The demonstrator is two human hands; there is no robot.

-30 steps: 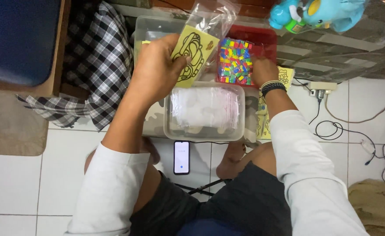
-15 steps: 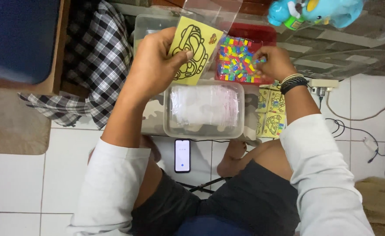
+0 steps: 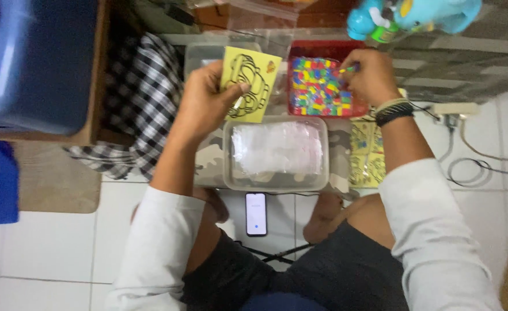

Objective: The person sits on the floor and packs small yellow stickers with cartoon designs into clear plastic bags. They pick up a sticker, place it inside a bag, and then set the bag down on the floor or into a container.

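Note:
My left hand (image 3: pixel 208 103) holds up a yellow card (image 3: pixel 254 80) with a black outline drawing of a car, still in a clear plastic sleeve (image 3: pixel 262 17). My right hand (image 3: pixel 369 75) hovers over the right side of a red tray (image 3: pixel 300 49) filled with small multicoloured pieces (image 3: pixel 314 86), pinching a small thin colourful item between its fingertips. A black wristband sits on that wrist. In front of both hands stands a clear lidded plastic box (image 3: pixel 277 150) with white contents.
A stack of more yellow cards (image 3: pixel 366 155) lies right of the clear box. A phone (image 3: pixel 256 214) rests on the white tile floor between my legs. A checked cloth (image 3: pixel 133 115), a blue stool (image 3: pixel 35 63), a blue toy (image 3: pixel 415 17) and cables (image 3: pixel 473 155) surround the spot.
My right hand moved from the tray's right edge up over the coloured pieces and pinched a small item. The left hand lowered the yellow card slightly and tilted it.

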